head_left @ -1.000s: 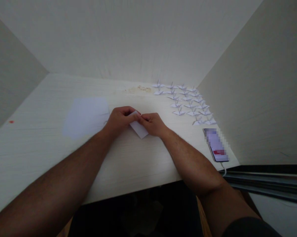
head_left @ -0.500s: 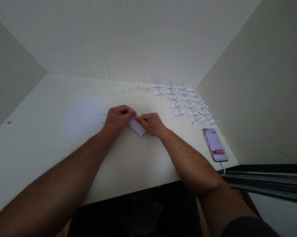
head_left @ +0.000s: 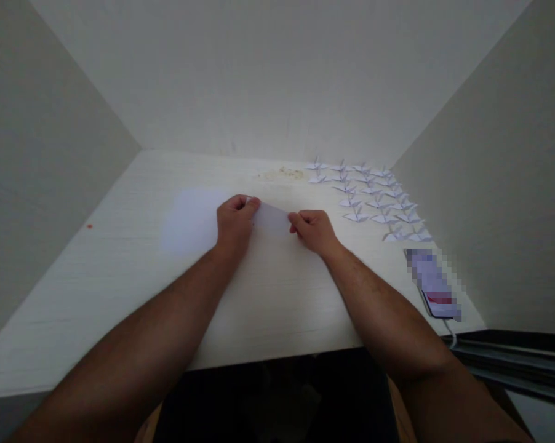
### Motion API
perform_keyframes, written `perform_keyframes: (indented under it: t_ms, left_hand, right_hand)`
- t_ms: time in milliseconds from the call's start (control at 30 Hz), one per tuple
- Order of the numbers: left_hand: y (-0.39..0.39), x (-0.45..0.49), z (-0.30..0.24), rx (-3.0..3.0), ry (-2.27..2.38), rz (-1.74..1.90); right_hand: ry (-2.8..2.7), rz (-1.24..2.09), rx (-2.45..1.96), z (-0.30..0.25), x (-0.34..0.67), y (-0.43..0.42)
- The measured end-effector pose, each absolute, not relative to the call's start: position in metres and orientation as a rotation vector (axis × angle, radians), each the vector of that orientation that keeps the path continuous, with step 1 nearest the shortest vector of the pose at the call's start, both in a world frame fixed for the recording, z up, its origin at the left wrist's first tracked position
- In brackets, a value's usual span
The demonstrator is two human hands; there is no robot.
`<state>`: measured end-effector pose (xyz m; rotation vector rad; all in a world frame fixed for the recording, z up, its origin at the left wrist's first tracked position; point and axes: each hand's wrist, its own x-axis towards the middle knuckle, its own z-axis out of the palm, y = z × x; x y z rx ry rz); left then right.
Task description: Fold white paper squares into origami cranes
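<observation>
White paper piece (head_left: pixel 272 218) is in the middle of the frame, low over the desk (head_left: pixel 277 295). My left hand (head_left: pixel 235 223) pinches its left end and my right hand (head_left: pixel 314 231) pinches its right end. Paper cranes (head_left: pixel 374 200) stand in rows at the upper right, with a phone (head_left: pixel 434 286) below them.

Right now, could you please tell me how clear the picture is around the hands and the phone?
In the head view the light is dim and flat, so the paper held by the left hand and right hand barely stands out from the table; there too, the phone is masked in coarse squares, and the paper cranes look small and soft.
</observation>
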<state>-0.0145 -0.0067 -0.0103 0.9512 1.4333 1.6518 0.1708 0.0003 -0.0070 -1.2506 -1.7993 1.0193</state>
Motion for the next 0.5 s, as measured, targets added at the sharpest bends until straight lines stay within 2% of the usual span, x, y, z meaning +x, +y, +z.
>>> perform_keyframes:
  t_ms: [167,500]
  left_hand:
    - [-0.007,-0.015,-0.010,0.906,1.338,1.652]
    - [-0.017,-0.010,-0.003,1.152,1.229,1.448]
  right_hand:
    - [-1.506,1.045,-1.185,-0.013,0.173,0.008]
    - [-1.921,1.032,-1.136,-0.003,0.166,-0.006]
